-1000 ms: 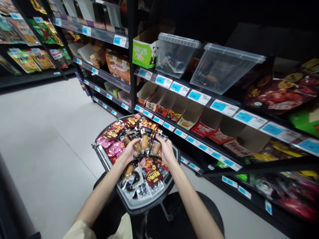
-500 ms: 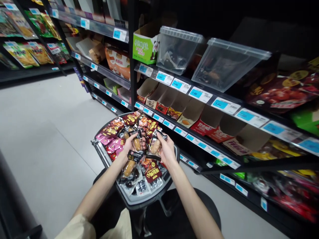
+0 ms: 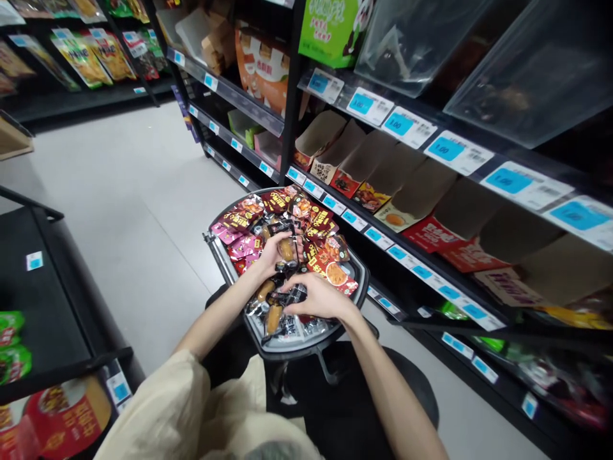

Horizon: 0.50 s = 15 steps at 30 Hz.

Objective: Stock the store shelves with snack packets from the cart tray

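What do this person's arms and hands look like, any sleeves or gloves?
Both hands are bare: no gloves, rings or watch show on the left hand or right hand. Forearms are uncovered. A loose cream sleeve covers the left upper arm.

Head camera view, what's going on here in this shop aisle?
A person sits beside snack shelves with a round tray heaped with small snack packets. The left hand holds up a clear sausage packet; the right hand rests palm-down on packets at the tray's near side. Open display cartons line the shelf.
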{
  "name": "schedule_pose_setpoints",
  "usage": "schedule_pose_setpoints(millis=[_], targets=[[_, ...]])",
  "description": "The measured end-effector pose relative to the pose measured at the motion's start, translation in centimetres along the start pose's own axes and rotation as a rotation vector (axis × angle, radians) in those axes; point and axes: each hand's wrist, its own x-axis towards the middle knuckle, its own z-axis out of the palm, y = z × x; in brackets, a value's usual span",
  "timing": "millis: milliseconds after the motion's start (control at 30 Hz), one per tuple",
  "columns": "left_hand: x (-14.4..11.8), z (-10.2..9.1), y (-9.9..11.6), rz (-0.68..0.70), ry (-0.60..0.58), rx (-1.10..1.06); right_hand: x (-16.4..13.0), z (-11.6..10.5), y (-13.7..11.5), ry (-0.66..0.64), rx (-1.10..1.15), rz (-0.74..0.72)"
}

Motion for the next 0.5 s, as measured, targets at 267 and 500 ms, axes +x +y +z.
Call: schedule_pose_setpoints(millis=[267, 500], targets=[[-0.1, -0.8, -0.1, -0.076, -0.04, 0.191, 0.6, -2.7, -0.9, 0.205, -0.29, -0.077], [-1.0, -1.9, -1.2, -0.345, -0.237, 0.493, 1.2, -5.2, -0.6, 0.783, -0.207, -0.025]])
